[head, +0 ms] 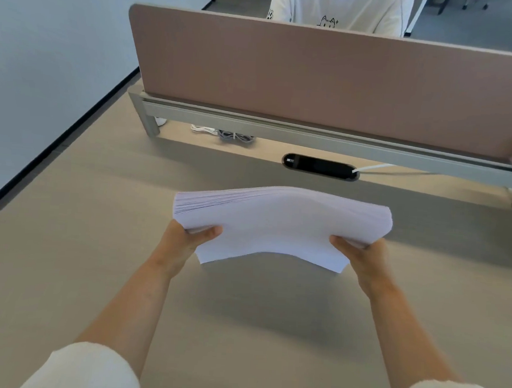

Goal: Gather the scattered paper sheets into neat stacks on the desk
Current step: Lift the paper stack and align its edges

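A thick stack of white paper (279, 225) arches above the desk (63, 241), held by its near corners. The left hand (189, 239) and right hand (358, 255) each pinch it, thumbs on top, fingers hidden underneath. Beyond stand a black cable slot (320, 167) and a pink divider (332, 84).

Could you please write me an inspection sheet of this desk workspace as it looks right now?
Surface: beige desk, bare where visible.
Job's things: one thick paper stack, held above the desk, bowed upward in the middle.
Clutter: nothing seen.
Grips: left hand and right hand each shut on a near corner of the stack.
Cables: white cable leaving the black grommet; coiled cords under the divider.
Surroundings: pink divider panel; a person in white behind it.
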### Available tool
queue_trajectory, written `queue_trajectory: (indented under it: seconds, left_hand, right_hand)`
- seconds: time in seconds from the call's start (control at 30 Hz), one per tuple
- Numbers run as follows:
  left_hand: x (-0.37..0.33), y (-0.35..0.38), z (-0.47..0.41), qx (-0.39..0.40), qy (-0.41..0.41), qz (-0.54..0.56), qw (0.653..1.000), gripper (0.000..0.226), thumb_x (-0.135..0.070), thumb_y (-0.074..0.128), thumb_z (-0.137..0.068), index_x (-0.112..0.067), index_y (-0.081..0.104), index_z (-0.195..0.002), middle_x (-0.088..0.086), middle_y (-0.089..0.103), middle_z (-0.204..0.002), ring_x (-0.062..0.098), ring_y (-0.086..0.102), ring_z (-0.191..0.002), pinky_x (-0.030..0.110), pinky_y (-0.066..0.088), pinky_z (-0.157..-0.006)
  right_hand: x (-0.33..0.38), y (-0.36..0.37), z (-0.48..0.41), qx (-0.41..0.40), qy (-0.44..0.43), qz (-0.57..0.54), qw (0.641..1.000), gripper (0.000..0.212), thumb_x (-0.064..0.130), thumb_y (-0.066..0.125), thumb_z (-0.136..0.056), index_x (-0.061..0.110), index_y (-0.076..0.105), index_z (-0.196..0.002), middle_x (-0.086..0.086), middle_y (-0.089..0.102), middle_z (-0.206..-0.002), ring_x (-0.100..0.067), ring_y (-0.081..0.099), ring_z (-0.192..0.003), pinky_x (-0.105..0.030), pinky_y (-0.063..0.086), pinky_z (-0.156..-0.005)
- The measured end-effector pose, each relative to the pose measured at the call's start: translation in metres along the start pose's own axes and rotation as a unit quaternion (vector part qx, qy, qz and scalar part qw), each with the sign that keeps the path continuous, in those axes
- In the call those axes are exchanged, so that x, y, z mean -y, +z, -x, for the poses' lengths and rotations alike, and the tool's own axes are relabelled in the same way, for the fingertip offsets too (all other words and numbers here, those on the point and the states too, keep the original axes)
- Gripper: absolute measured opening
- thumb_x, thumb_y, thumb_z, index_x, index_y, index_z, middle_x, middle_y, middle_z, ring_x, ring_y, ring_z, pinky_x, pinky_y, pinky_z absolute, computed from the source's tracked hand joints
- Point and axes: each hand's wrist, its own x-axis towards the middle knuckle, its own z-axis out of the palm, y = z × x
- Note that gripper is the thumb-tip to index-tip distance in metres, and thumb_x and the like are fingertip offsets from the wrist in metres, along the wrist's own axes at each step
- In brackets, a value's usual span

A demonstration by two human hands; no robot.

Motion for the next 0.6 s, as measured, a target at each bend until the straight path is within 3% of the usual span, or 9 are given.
queue_trajectory:
  seconds: [0.1,0.17,0.2,0.3,0.4,0.5,0.6]
  left_hand:
    - [-0.008,0.0,0.0,-0.011,0.012,0.007,1.0,0.073,-0.042,0.085,-0.048,-0.016,0.061,-0.111,-0.01,0.072,-0.1,0.007,0.067,-0.097,0.018,0.051,-0.078]
    - [-0.02,0.004,0.0,-0.026,0.062,0.022,0.997,0.087,-0.059,0.08,-0.053,-0.003,0.055,-0.115,-0.008,0.071,-0.098,0.009,0.067,-0.094,0.019,0.051,-0.077]
    - [-0.026,0.006,-0.001,-0.047,0.083,0.033,0.995,0.082,-0.065,0.073,-0.058,-0.002,0.056,-0.109,-0.01,0.07,-0.092,0.006,0.066,-0.088,0.017,0.051,-0.074]
    - [-0.041,0.022,-0.001,-0.151,0.093,0.078,0.981,0.041,-0.055,0.056,-0.069,-0.018,0.053,-0.086,-0.016,0.061,-0.074,-0.005,0.057,-0.066,0.01,0.044,-0.061]
    - [-0.047,0.033,-0.002,-0.232,0.061,0.083,0.967,0.017,-0.038,0.057,-0.074,-0.026,0.051,-0.084,-0.012,0.054,-0.078,-0.006,0.053,-0.062,0.011,0.042,-0.058]
    - [-0.049,0.032,-0.005,-0.24,0.04,0.072,0.967,0.014,-0.038,0.054,-0.077,-0.024,0.051,-0.077,-0.011,0.051,-0.074,0.003,0.049,-0.066,0.014,0.039,-0.059]
    - [-0.051,0.033,-0.008,-0.248,0.041,0.045,0.967,0.027,-0.025,0.054,-0.088,-0.018,0.046,-0.064,-0.014,0.045,-0.055,0.001,0.042,-0.05,0.01,0.034,-0.046]
  right_hand:
    - [0.003,-0.008,0.001,0.026,-0.023,-0.001,0.999,0.037,0.005,0.076,-0.075,0.023,0.062,-0.104,0.009,0.069,-0.101,-0.011,0.066,-0.099,-0.015,0.05,-0.072]
    - [0.008,-0.01,0.002,0.044,-0.073,-0.053,0.995,0.043,0.008,0.076,-0.074,0.021,0.059,-0.112,0.008,0.069,-0.105,-0.01,0.066,-0.101,-0.017,0.052,-0.077]
    - [0.012,-0.008,0.003,0.04,-0.097,-0.069,0.992,0.038,0.014,0.073,-0.076,0.021,0.058,-0.111,0.009,0.069,-0.103,-0.005,0.066,-0.099,-0.016,0.051,-0.078]
    - [0.026,0.004,0.009,-0.033,-0.141,-0.112,0.983,0.02,0.037,0.052,-0.082,0.02,0.056,-0.091,0.015,0.062,-0.081,0.005,0.059,-0.074,-0.006,0.044,-0.067]
    - [0.032,0.012,0.007,-0.125,-0.135,-0.112,0.977,0.033,0.055,0.045,-0.072,0.022,0.043,-0.071,0.012,0.041,-0.068,0.0,0.04,-0.06,-0.012,0.034,-0.057]
    - [0.032,0.011,0.001,-0.148,-0.11,-0.101,0.978,0.02,0.045,0.049,-0.073,0.026,0.049,-0.072,0.013,0.045,-0.07,-0.005,0.043,-0.065,-0.021,0.035,-0.063]
    - [0.033,0.01,-0.002,-0.141,-0.106,-0.103,0.979,0.011,0.031,0.046,-0.078,0.024,0.055,-0.075,0.007,0.053,-0.076,-0.012,0.049,-0.071,-0.025,0.039,-0.064]
